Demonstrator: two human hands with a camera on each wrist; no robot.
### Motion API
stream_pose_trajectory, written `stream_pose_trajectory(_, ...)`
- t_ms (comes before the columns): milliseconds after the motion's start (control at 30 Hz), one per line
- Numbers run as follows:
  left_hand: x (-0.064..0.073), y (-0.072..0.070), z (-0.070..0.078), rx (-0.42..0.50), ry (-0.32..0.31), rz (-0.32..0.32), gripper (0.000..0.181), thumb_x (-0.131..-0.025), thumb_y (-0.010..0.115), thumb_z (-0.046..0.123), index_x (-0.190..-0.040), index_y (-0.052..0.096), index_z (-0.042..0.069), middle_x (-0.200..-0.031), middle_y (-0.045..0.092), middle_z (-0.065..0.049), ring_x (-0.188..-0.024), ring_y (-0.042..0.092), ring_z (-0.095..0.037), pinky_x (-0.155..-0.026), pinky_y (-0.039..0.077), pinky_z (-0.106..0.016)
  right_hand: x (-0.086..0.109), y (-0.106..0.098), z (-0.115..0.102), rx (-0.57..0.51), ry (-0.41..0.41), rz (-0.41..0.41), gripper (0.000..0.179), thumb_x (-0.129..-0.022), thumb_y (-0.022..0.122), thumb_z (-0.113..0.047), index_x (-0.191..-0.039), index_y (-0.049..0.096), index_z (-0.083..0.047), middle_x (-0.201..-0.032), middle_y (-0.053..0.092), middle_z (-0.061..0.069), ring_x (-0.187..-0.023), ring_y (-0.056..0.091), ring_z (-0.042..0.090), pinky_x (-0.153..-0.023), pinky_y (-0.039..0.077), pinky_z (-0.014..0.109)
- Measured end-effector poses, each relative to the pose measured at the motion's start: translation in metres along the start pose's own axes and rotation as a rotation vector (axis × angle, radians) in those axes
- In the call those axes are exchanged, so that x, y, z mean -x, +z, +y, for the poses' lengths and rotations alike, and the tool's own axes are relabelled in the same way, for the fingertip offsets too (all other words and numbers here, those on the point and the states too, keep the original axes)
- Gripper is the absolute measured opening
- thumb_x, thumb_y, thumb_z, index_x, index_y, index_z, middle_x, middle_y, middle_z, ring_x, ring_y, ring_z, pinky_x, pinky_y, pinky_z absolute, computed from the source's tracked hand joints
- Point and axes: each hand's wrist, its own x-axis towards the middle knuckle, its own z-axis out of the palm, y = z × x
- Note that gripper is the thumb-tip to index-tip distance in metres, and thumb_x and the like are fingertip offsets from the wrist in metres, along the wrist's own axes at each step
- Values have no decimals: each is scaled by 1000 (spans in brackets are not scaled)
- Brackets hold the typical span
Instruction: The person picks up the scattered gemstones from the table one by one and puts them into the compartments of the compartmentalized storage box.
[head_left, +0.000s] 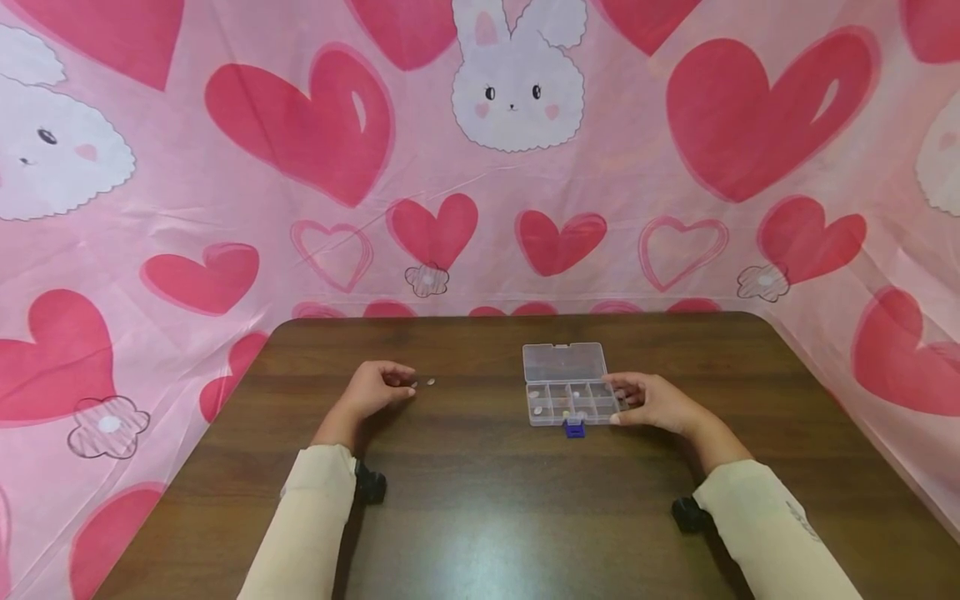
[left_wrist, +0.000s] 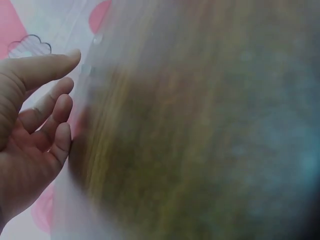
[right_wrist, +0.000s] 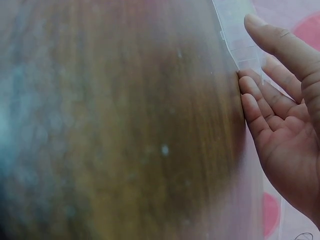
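A clear plastic compartment box (head_left: 572, 403) lies on the table with its lid (head_left: 564, 363) swung back and a blue latch (head_left: 574, 429) at the front. Small pale pieces sit in several of its compartments. My right hand (head_left: 655, 403) holds the box by its right end, thumb at the front corner and fingers along the far side; the right wrist view shows the thumb over the box edge (right_wrist: 231, 30). Off to the left, my left hand (head_left: 377, 390) reaches toward two small whitish pieces, one (head_left: 415, 384) right at the fingertips and another (head_left: 431, 382) just beyond.
The brown wooden table (head_left: 480, 500) stretches out under both arms. Behind it and at its sides hangs a pink cloth (head_left: 480, 179) printed with hearts and rabbits. Dark wrist cameras (head_left: 370, 483) sit at both sleeve cuffs.
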Motion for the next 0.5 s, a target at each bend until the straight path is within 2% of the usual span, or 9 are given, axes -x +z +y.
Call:
stream_pose_trajectory(267,-8,-2,-6,-75,-3,-51,27,-79,81,10,-104,76,4,-94,71,-7,-80,56,-19,-72,48,-31,0,0,-3,-8,2,-2,64,-80,82,-16,-133,53,6,-120,62,20,-106,57,30,-91,48,41)
stream_pose_trajectory(500,-13,-1,-9,-108,1,-89,26,-80,80,12,-105,76,5,-88,70,-5,-73,49,-16,-65,43,-29,0,0,-1,-4,10,1,65,-79,82,-17,-133,53,6,-119,62,20,-106,57,31,-92,48,42)
